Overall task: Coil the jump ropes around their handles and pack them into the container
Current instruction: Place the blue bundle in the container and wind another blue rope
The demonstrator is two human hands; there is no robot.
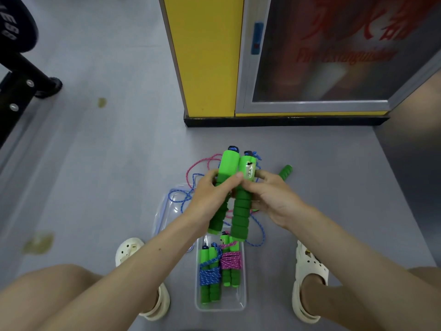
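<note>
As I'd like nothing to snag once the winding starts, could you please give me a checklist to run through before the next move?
1. Handles paired: ok; left hand and right hand hold the two green handles side by side.
2. Blue rope free of pink rope: cannot tell; both loop together on the floor.
3. Container open: ok; its lid lies beside it.
4. Room for a third bundle: cannot tell; two coiled bundles fill its width.
5. All ropes gathered: not ok; a stray handle lies on the floor.
</note>
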